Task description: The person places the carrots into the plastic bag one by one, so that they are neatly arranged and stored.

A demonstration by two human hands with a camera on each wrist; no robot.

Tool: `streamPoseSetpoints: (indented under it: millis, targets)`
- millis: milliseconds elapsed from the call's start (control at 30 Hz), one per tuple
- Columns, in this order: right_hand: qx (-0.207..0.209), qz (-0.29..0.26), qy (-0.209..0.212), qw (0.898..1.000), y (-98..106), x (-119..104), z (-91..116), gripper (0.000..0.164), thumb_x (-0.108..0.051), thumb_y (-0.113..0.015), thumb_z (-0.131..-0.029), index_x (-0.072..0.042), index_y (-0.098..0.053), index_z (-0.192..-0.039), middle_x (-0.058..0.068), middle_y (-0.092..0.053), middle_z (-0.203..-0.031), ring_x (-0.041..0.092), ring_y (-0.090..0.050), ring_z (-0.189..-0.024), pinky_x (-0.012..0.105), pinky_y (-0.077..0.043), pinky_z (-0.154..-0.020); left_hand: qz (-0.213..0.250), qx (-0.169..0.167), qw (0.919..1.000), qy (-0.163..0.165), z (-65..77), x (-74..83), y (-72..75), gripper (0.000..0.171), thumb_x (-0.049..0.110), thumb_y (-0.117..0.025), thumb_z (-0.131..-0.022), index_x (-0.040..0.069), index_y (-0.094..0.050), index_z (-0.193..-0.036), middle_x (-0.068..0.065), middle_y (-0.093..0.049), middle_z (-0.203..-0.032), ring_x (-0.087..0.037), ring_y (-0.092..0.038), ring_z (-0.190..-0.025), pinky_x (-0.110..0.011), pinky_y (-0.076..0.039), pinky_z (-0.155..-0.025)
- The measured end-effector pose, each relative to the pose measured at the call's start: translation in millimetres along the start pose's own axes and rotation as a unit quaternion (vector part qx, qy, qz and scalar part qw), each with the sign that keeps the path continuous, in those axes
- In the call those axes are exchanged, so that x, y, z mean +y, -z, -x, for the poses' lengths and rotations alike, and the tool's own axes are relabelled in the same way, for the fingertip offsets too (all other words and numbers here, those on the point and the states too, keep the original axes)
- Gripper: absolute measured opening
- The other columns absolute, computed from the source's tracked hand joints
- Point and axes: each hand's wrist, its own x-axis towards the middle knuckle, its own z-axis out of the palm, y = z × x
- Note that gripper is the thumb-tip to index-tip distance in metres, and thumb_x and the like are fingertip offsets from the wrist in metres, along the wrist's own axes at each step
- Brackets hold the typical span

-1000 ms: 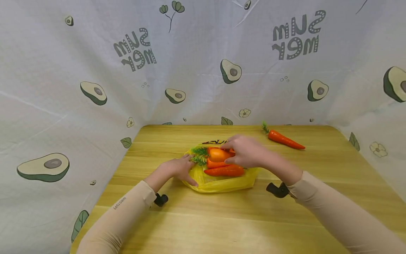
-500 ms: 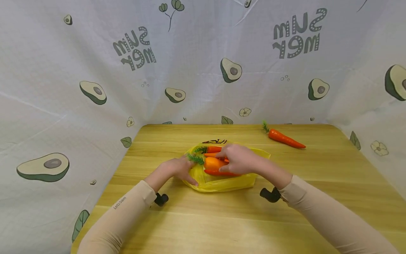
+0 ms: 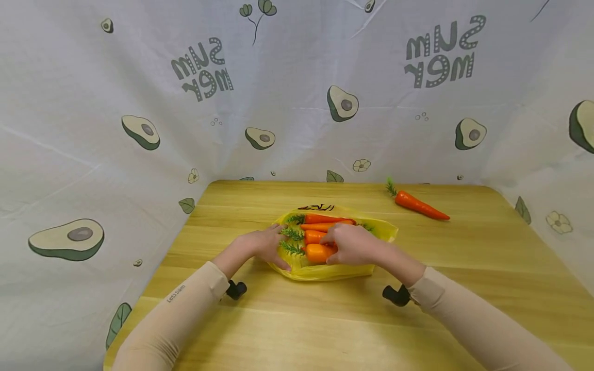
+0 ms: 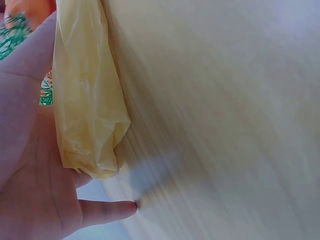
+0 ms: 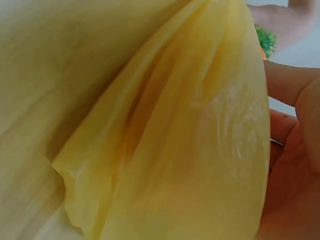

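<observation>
Several orange carrots with green tops lie side by side in a yellow plastic bag [image 3: 301,273] on the table. My right hand [image 3: 355,245] reaches over the bag and grips the nearest carrot [image 3: 317,253], its thumb and fingers on either side. Its fingertips are partly hidden. Behind that lie another carrot [image 3: 313,237] and the back carrots [image 3: 325,219]. My left hand [image 3: 265,245] rests spread at the bag's left edge, fingers and thumb apart. In the left wrist view, the crumpled bag [image 4: 87,90] covers part of the left hand [image 4: 40,175]. The bag [image 5: 200,150] fills much of the right wrist view.
A loose carrot [image 3: 421,205] lies at the back right of the wooden table [image 3: 297,330], outside the bag. A white curtain [image 3: 297,62] printed with avocados hangs behind and at the sides. Black wrist mounts [image 3: 396,295] stick out below the wrists.
My right hand has moved down toward the front of the bag with the carrot. The carrots behind it are more visible now. My left hand has stayed at the bag's left edge.
</observation>
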Motion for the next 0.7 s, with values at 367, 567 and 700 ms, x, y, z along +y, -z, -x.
streamPoseSetpoints:
  millis: [367,567,700]
  targets:
    - [0.035,0.027,0.012,0.999,-15,-1,-1,0.037,-0.028,-0.085,-0.077,-0.014,-0.078,-0.111,-0.001,-0.074,-0.105,0.019,-0.065,-0.099,0.040,-0.056,-0.081,0.000,0.003,0.9999,-0.011,0.0,-1.7,-1.1,0.104,0.071,-0.072,-0.077,0.015,-0.038,-0.157,-0.009,-0.011,-0.170,-0.033,-0.008,-0.157,-0.054,-0.026,-0.122]
    - [0.048,0.052,0.005,0.998,-19,-2,-2,0.032,-0.030,-0.086,-0.075,-0.017,-0.078,-0.104,-0.003,-0.067,-0.101,0.018,-0.060,-0.097,0.036,-0.054,-0.073,0.001,0.006,0.9999,-0.015,0.9,-0.9,-0.6,0.105,0.069,-0.074,-0.077,0.017,-0.033,-0.159,-0.010,-0.012,-0.170,-0.034,-0.009,-0.157,-0.055,-0.028,-0.121]
    - [0.055,0.066,0.008,0.996,-22,-1,-2,0.036,-0.032,-0.088,-0.074,-0.017,-0.078,-0.105,-0.003,-0.065,-0.101,0.018,-0.057,-0.096,0.036,-0.054,-0.074,-0.002,0.004,0.9999,-0.016,-0.1,-1.3,-1.0,0.107,0.070,-0.074,-0.077,0.019,-0.030,-0.160,-0.012,-0.013,-0.169,-0.034,-0.010,-0.156,-0.055,-0.027,-0.121]
